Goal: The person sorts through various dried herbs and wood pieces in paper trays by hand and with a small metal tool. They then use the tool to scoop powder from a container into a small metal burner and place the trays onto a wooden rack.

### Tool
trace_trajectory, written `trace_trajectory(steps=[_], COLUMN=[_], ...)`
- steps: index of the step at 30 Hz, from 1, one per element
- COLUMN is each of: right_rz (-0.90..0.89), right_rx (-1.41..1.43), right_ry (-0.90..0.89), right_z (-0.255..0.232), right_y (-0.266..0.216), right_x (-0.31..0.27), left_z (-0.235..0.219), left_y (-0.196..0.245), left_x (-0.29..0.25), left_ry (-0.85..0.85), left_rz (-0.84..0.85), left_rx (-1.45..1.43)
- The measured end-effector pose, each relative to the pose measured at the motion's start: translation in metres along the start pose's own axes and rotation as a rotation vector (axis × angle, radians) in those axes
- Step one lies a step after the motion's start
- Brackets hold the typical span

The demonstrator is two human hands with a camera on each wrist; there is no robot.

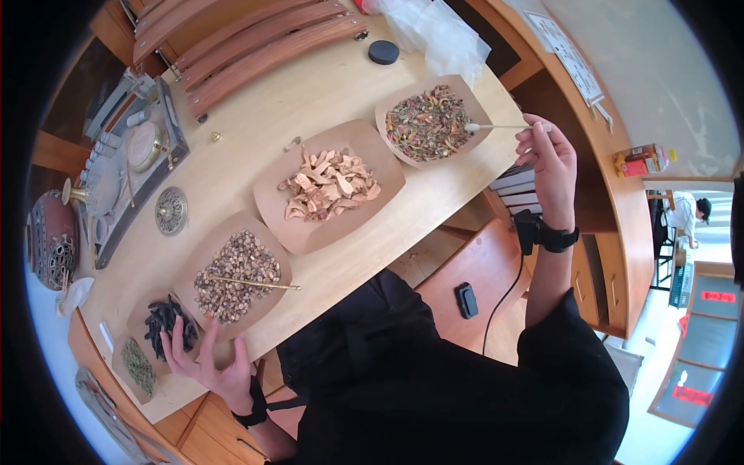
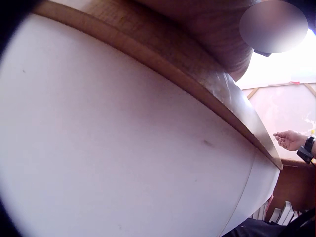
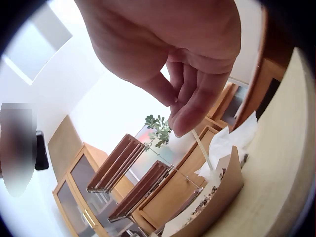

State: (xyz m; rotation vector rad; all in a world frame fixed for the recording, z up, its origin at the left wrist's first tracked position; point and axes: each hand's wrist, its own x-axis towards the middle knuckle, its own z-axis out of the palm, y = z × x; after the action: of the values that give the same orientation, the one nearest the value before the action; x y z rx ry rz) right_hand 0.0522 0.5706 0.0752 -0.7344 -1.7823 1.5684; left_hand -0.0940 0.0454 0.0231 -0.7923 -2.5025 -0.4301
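My right hand (image 1: 549,159) pinches a thin pale stick with a white rounded end (image 1: 496,126) between thumb and fingers. Its white end lies over a paper tray of mixed dried herbs and petals (image 1: 428,122). In the right wrist view the stick (image 3: 201,148) slants down toward the tray's rim (image 3: 236,170). On the left, my left hand (image 1: 213,372) is spread at the table's near edge, fingers relaxed, its fingertips overlapping the tray of black dried pieces (image 1: 159,322). Nearby, a brass-coloured stick (image 1: 256,284) lies across a tray of small brown chunks (image 1: 246,263).
Pale sliced pieces (image 1: 333,184) fill the middle tray, and green herb (image 1: 138,368) the far-left one. Behind stand a slatted wooden rack (image 1: 263,62), a black round lid (image 1: 383,52), a pierced metal disc (image 1: 171,211) and a tray of tools (image 1: 178,132). Plastic bags (image 1: 442,39) lie at the back.
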Motion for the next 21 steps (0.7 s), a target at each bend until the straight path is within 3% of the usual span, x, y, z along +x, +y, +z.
trace_trajectory(steps=[4, 8, 10, 16, 21], right_rz=[0.013, 0.017, 0.012, -0.037, -0.045], right_rx=[0.129, 0.149, 0.121, -0.017, 0.061], right_ry=[-0.092, -0.062, -0.039, 0.013, -0.012], right_z=[-0.005, 0.000, 0.004, 0.011, 0.021], right_y=[0.018, 0.026, 0.021, 0.014, 0.007], right_x=[-0.004, -0.004, -0.005, -0.002, 0.001], left_z=[-0.002, -0.012, -0.022, 0.005, 0.060], left_y=[0.000, 0.013, 0.034, 0.164, 0.254], left_x=[0.001, 0.008, 0.016, 0.098, 0.141], left_ry=[-0.009, 0.058, 0.057, -0.066, -0.160], left_rz=[0.020, 0.028, 0.131, 0.411, 0.445], left_rx=[0.025, -0.055, 0.026, -0.545, -0.525])
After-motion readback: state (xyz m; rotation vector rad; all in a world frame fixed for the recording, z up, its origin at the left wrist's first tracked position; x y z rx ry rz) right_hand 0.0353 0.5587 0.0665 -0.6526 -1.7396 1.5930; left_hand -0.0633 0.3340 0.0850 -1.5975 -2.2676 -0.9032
